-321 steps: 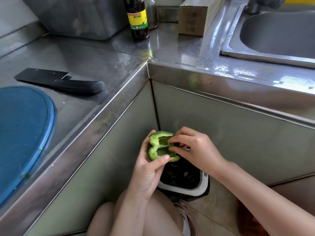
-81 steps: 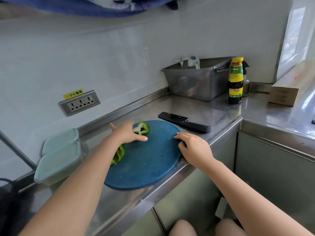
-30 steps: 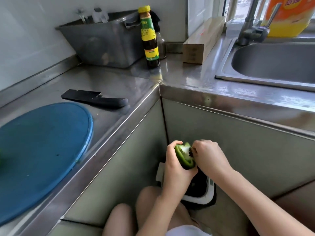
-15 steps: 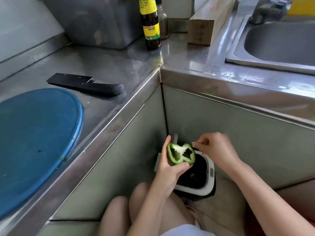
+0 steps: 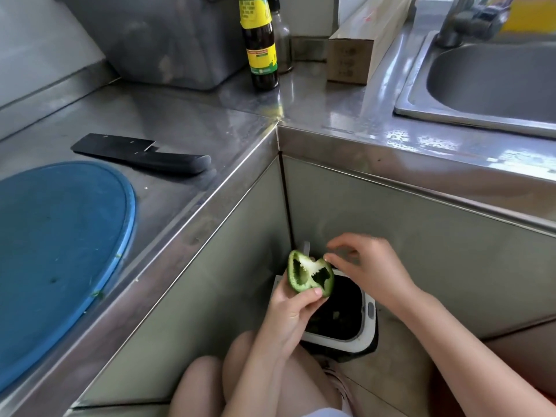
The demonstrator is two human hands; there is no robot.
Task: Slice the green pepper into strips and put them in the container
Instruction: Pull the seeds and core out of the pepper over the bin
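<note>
Left hand (image 5: 288,311) grips 1 pepper half (image 5: 310,270) over the bin (image 5: 369,329) holding scraps; right hand (image 5: 376,266) touches the pepper's edge.

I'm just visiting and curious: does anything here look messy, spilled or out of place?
Nothing is spilled or broken. A few green scraps sit at the rim of the blue cutting board, and the knife lies on the bare counter beside it. The left hand holds the pepper half over the bin.

- A black cleaver (image 5: 141,158) lies on the steel tabletop (image 5: 186,121) just beyond the round blue cutting board (image 5: 60,251).
- A yellow-labelled dark bottle (image 5: 261,55), grey metal tub (image 5: 168,40) and cardboard box (image 5: 355,52) crowd the back corner.
- Bare steel runs between cleaver and bottle.
</note>
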